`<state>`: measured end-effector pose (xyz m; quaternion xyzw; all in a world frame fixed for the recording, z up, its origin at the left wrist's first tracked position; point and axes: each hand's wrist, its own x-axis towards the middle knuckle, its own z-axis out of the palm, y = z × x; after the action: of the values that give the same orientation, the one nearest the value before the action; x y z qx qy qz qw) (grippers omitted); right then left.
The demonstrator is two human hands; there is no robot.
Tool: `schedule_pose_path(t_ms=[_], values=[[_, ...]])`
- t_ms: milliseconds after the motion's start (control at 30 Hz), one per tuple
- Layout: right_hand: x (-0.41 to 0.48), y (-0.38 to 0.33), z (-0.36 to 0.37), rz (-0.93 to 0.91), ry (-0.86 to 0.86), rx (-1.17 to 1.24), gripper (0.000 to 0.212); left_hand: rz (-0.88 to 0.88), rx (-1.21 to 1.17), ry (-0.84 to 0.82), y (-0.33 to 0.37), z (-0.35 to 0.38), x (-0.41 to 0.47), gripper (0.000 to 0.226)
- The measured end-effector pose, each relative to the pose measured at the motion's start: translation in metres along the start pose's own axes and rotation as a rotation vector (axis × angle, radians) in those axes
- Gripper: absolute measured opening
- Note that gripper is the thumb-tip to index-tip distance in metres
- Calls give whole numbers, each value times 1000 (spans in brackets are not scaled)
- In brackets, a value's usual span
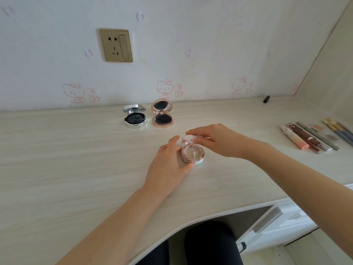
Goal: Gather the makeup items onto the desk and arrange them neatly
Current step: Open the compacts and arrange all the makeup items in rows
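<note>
Opening marbled compact (193, 156), centre of desk (76, 150): left hand (168, 167) curled round its base, right hand (217, 140) pinching the raised lid (191, 138). Best steadied at the base, then ranged beside rose-gold compact (163, 117).

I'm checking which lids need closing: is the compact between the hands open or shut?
Open. The right hand holds the lid of the compact raised, baring the pale pan; the left hand grips its base.

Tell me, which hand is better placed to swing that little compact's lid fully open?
Probably the right hand: its fingers pinch the raised lid, while the left hand grips the base, so it is busy steadying it.
</note>
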<state>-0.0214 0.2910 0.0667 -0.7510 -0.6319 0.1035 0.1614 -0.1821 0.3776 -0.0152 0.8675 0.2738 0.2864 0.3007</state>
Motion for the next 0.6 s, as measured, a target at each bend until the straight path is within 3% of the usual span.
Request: schedule_pose_path(t_ms=[600], values=[[1,-3,-4,28,-36,27,37,-21,-58,-15,4,-3,-1,78]])
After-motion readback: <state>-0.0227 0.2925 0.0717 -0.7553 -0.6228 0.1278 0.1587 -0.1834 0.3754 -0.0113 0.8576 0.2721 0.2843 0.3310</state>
